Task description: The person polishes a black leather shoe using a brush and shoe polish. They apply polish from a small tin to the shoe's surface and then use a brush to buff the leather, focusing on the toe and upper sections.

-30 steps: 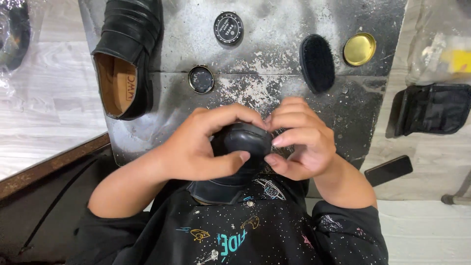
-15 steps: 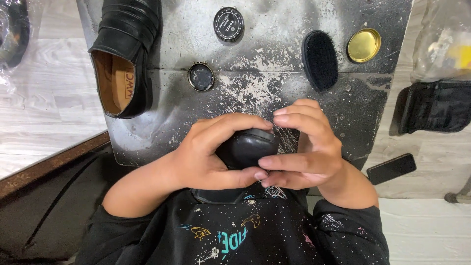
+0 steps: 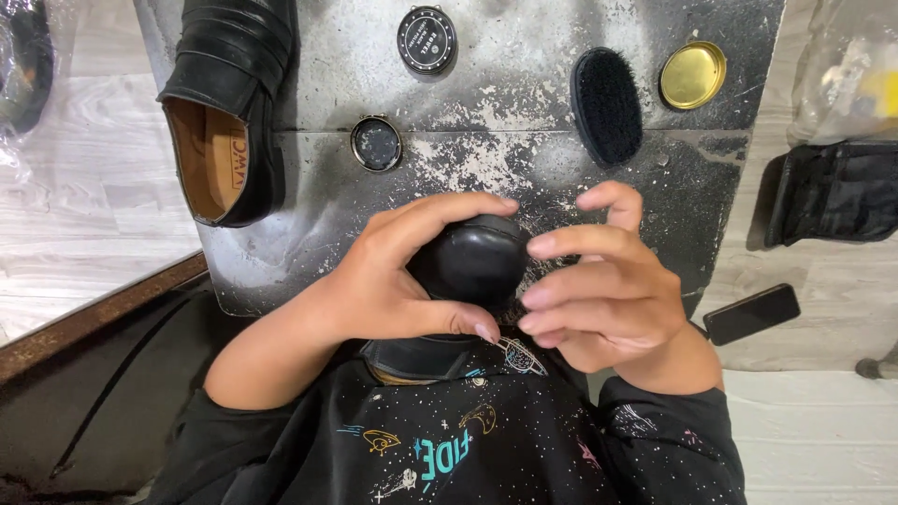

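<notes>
My left hand (image 3: 393,281) wraps around the toe of a black leather shoe (image 3: 468,262), which I hold close against my chest over the near edge of a stained grey board (image 3: 524,168). The shoe's opening points down toward my dark printed shirt. My right hand (image 3: 599,290) hovers just to the right of the toe with its fingers spread and lifted off the leather, holding nothing that I can see.
The matching black loafer (image 3: 229,103) lies at the board's far left. An open polish tin (image 3: 376,143), a closed black tin (image 3: 427,39), an oval black brush (image 3: 606,105) and a gold lid (image 3: 692,75) sit on the board. A black pouch (image 3: 832,192) and a phone (image 3: 751,314) lie right.
My right hand has come off the shoe's toe and opened its fingers. My left hand has kept its grip, and the shoe has turned slightly toward the right.
</notes>
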